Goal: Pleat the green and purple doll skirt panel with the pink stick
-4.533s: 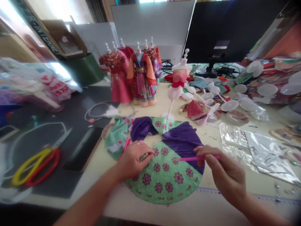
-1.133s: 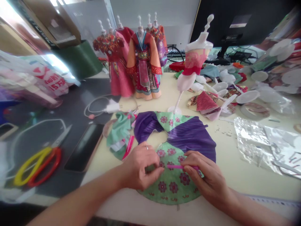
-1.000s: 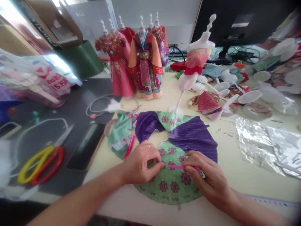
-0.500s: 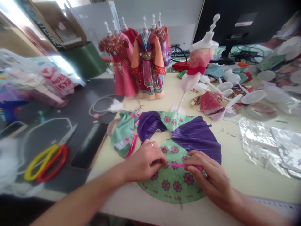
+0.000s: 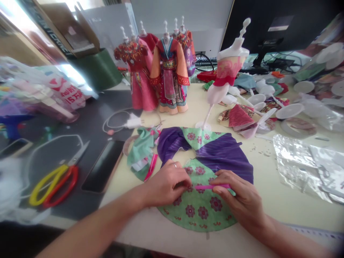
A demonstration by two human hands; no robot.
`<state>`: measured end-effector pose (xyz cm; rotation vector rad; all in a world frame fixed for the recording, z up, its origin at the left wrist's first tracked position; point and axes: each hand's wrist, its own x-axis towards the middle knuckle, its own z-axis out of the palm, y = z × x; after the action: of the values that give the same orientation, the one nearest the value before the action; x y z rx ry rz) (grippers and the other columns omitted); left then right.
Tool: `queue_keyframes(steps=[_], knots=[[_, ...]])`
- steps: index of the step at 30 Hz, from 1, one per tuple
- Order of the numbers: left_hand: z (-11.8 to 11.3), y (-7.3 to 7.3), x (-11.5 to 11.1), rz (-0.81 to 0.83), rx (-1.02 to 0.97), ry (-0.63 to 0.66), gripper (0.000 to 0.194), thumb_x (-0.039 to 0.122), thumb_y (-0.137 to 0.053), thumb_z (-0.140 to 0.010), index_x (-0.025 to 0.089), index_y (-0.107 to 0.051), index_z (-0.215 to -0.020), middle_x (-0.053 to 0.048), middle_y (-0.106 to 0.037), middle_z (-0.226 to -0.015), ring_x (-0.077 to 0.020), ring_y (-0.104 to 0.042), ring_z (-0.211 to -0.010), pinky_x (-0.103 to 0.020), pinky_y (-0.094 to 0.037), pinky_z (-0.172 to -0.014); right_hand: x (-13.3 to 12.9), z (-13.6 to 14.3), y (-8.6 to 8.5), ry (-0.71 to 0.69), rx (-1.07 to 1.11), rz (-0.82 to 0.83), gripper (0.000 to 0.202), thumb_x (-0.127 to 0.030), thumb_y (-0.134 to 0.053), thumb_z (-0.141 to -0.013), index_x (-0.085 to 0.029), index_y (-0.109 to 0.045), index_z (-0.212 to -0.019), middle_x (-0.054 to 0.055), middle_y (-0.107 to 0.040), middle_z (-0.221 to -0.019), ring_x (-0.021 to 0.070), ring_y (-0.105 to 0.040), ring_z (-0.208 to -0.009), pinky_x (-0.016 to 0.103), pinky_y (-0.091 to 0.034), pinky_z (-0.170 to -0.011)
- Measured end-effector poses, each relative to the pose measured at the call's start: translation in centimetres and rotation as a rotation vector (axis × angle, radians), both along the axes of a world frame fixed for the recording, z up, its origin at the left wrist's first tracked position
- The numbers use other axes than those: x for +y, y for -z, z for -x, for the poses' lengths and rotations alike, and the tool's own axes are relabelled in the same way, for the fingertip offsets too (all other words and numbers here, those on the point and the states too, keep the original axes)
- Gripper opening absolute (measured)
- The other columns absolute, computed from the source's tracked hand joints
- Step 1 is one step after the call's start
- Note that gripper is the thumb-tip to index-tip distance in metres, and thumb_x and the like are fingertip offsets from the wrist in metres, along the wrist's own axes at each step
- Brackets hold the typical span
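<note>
A slim pink pen-like stick [image 5: 204,187] lies between the thumb and fingers of my right hand [image 5: 239,199], its tip pointing left. Just left of that tip, my left hand [image 5: 170,181] is closed in a pinch over the cloth; whatever its fingertips hold is hidden. Both hands rest on a small doll-sized garment [image 5: 202,213], spread flat in a ring of green floral and purple striped panels. Beside my left hand is a crumpled mint-green cloth piece [image 5: 138,154] with a pink trim strip [image 5: 151,166].
Dressed doll stands [image 5: 169,71] line the back; a white doll form [image 5: 233,50] wears a pink-red top. At left lie scissors [image 5: 60,182] and a phone [image 5: 103,166]. Clear plastic bags [image 5: 298,165], tiny scattered bits [image 5: 260,149] and fabric scraps [image 5: 240,120] are at right.
The pink stick has turned slightly in my right hand, its rear end now sitting a little higher. My left hand stays almost in place. The view has shifted very slightly.
</note>
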<state>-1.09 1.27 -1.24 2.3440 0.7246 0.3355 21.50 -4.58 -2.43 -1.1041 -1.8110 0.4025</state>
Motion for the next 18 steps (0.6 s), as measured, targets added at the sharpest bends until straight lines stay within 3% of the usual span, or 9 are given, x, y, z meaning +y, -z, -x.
queue_keyframes(steps=[9,18], knots=[[-0.07,-0.14,0.02,-0.004,0.013,0.003,0.008,0.014,-0.053,-0.087,0.02,-0.059,-0.085,0.0,-0.063,-0.079,-0.0164,-0.052,-0.084,-0.033,-0.032,-0.087,0.07,0.23,-0.1,0.104,0.018,0.097,0.025,-0.038,-0.057,-0.09,-0.021,-0.066,-0.073,0.001,-0.068,-0.064,0.0167,-0.068,-0.063,0.024,-0.053,-0.054],[-0.32,0.0,-0.17,0.004,0.02,-0.035,0.004,0.015,-0.057,-0.085,0.019,-0.057,-0.085,0.002,-0.061,-0.078,-0.0153,-0.051,-0.082,-0.032,-0.031,-0.087,0.25,0.27,-0.22,0.102,0.03,0.132,0.025,-0.036,-0.056,-0.09,-0.021,-0.067,-0.073,0.001,-0.068,-0.063,0.0154,-0.066,-0.061,0.022,-0.051,-0.053]])
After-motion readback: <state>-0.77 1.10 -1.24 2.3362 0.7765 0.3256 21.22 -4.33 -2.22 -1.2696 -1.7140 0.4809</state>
